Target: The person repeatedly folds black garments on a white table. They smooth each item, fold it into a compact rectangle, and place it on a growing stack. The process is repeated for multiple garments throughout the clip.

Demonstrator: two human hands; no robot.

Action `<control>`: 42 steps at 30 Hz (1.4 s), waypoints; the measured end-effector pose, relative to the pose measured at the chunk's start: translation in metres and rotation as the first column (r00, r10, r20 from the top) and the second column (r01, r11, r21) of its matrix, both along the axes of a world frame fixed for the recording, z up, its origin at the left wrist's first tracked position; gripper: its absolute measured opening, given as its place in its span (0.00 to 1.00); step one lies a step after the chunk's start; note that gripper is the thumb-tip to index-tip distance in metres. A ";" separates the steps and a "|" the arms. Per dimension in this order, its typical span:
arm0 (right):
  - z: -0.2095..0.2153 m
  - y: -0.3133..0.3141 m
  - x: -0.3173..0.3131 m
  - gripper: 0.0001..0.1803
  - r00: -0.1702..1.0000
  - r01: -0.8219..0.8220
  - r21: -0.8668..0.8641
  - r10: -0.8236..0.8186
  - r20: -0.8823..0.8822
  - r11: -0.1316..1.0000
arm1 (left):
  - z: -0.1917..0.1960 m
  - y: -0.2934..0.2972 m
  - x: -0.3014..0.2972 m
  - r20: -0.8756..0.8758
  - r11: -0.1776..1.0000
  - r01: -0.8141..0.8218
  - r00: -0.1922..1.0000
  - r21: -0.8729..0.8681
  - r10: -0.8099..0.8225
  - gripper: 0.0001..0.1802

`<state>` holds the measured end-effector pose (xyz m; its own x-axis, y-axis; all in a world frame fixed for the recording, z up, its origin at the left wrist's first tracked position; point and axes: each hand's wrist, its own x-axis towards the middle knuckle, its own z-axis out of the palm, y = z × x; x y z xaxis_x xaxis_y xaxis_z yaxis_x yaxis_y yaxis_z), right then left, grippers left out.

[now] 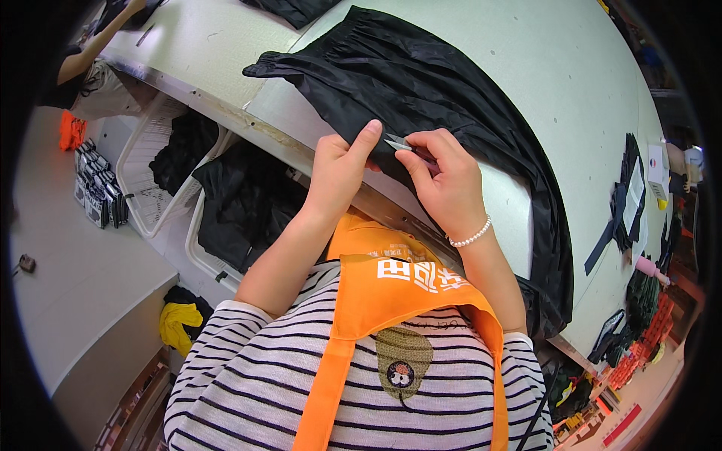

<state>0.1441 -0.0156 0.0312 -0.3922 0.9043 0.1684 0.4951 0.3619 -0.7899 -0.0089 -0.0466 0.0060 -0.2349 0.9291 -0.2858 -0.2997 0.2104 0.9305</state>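
Observation:
A long black garment [444,83] of thin, slightly shiny fabric lies across the light table and curves down the right side. Its gathered, elastic-looking end is at the far left. My left hand [342,165] pinches the garment's near edge, thumb on top. Close beside it, my right hand [450,177] is closed around a pair of thread snips [396,143]. Their pointed metal blades stick out toward the left thumb, over the black fabric. My right fingers hide the rest of the snips.
Left of the table stand white baskets [139,180] with black cloth in them. Another person [75,79] works at the far left. Dark strips [626,195], a small white box [657,167] and a pink cone [647,265] are at the right. Packaged goods [99,188] sit on the floor.

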 end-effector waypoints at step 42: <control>-0.021 0.014 0.003 0.07 0.952 0.098 -0.382 -0.199 -0.234 0.919 | 0.015 0.017 -0.019 0.279 0.979 0.128 0.957 -0.160 -0.080 0.17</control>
<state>0.1471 -0.0014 0.0103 -0.2357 0.9664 -0.1028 0.2766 -0.0347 -0.9604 -0.0276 -0.0295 0.0208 -0.0314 0.8739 -0.4851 -0.5020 0.4059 0.7637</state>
